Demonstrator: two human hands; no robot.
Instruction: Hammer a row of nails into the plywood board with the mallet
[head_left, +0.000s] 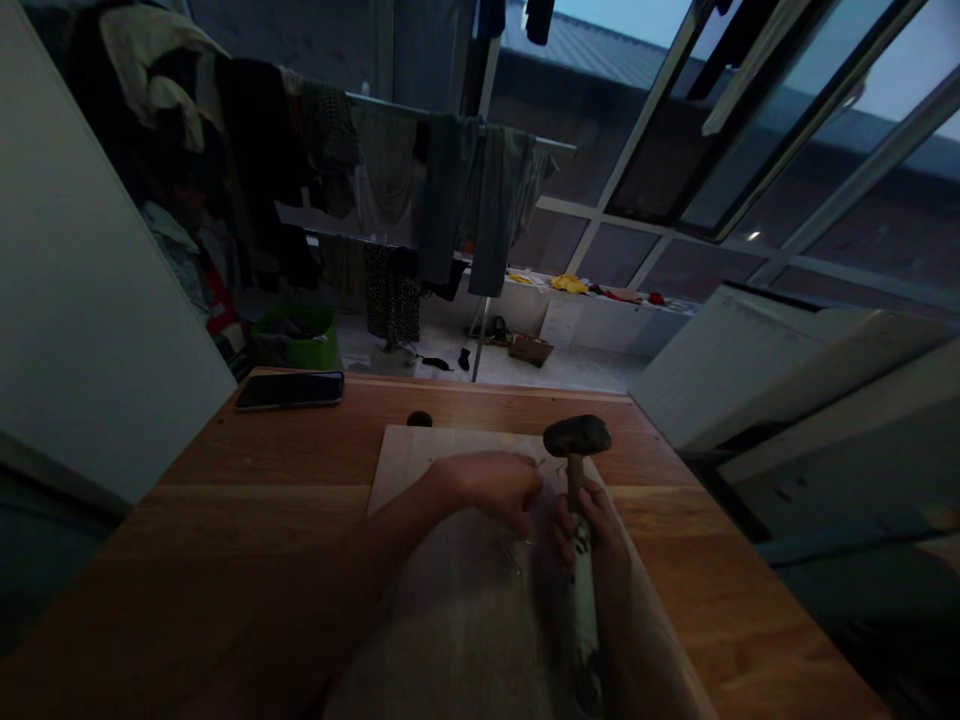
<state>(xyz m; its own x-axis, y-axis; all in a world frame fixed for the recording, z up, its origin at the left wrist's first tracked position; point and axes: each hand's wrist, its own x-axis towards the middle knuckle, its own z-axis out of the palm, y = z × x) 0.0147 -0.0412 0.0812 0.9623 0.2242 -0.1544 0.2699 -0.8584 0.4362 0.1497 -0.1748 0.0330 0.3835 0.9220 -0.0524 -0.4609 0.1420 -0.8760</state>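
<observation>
My right hand (589, 535) is wrapped round the handle of a hammer (577, 438), whose dark head is raised above a pale wooden board (420, 450). The board lies on a brown wooden table (262, 500). My left hand (495, 490) is just left of the hammer, fingers curled in a pinch low over the board; what they hold is too small and dim to name. A thin nail-like sliver (511, 556) lies on the board below that hand.
A dark phone (291, 390) lies at the table's far left edge, and a small dark round object (419, 418) sits behind the board. Beyond the table stand a clothes rack (450, 200) with hanging laundry and a green basket (296, 338). Windows fill the right.
</observation>
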